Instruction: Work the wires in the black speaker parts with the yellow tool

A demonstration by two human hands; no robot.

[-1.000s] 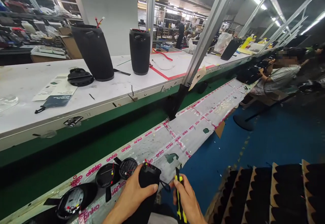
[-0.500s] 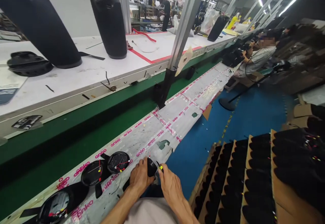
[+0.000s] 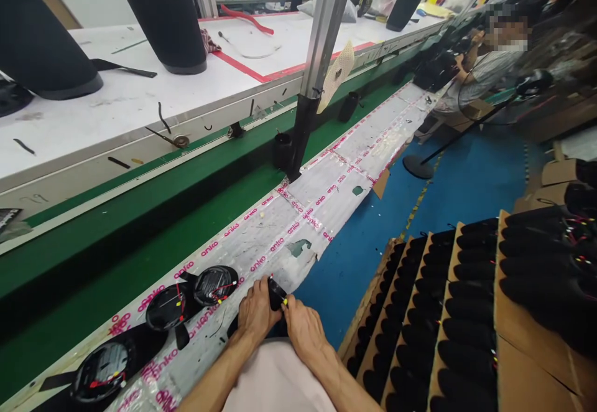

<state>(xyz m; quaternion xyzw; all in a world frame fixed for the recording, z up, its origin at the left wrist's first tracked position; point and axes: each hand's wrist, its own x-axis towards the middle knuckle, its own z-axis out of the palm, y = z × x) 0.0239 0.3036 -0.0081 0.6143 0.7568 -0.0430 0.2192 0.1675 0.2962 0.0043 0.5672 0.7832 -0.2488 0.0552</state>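
Left hand: from my distant seat I am seeing the left hand (image 3: 255, 312) wrapping its fingers around the black tube (image 3: 276, 294), close to its end.
Right hand: the right hand (image 3: 305, 328) is curling closed around a hand tool (image 3: 285, 300); the fingers are hiding most of it, and only a bit of yellow is showing.
Black tube: it is lying tilted in front of the person's body, beside the ledge (image 3: 321, 175), its end turning toward the right hand. A second ago it was standing more upright, with red wires showing at its top.
Tool tip: it is now meeting the end of the tube in my view, though I am not able to tell whether it is touching. A second ago the tool was pointing up, apart from the tube; half a second ago it was nearing the end.
Ledge tubes: three more tubes, near (image 3: 99, 371), middle (image 3: 165, 308) and far (image 3: 215, 285), are lying with wired ends showing, staying in their row.
Bench: the white bench (image 3: 140, 101) is sitting higher in my view than a second ago, its standing tubes losing their tops.
Floor side: cardboard dividers (image 3: 517, 331) are separating rows of dark rounded shapes.
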